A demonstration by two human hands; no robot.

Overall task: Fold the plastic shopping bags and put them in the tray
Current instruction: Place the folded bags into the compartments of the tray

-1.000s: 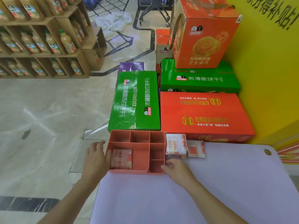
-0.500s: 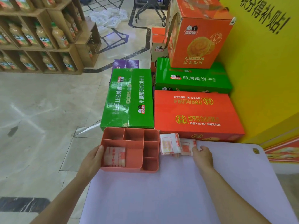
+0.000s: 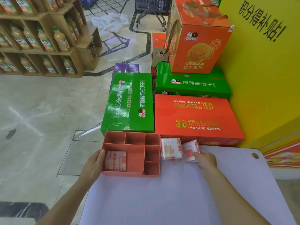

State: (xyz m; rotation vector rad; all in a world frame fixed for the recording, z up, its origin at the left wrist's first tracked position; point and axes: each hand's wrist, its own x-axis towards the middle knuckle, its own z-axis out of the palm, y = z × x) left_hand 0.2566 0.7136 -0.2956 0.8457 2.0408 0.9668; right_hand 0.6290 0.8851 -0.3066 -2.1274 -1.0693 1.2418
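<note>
Plastic bags, folded into flat white-and-red packets, numbered three. The first bag (image 3: 115,160) lay in the large compartment of the pink tray (image 3: 129,174), close to its 9 o'clock wall; the second bag (image 3: 170,148) lay on the lilac mat (image 3: 162,200) just beside the tray, at its 3 o'clock; the third bag (image 3: 189,151) sat tilted at 3 o'clock of the second, and whether the two touched could not be told. The right hand (image 3: 207,159) had its fingers curled onto the third bag's 4 o'clock corner, gripping it. The left hand (image 3: 92,164) lay against the tray's 9 o'clock wall with the thumb at the rim; its other fingers were hidden, so the grip could not be determined. A green box (image 3: 129,103) stood at the tray's 12 o'clock; a red box (image 3: 194,117) stood at 12 o'clock of the loose bags.
</note>
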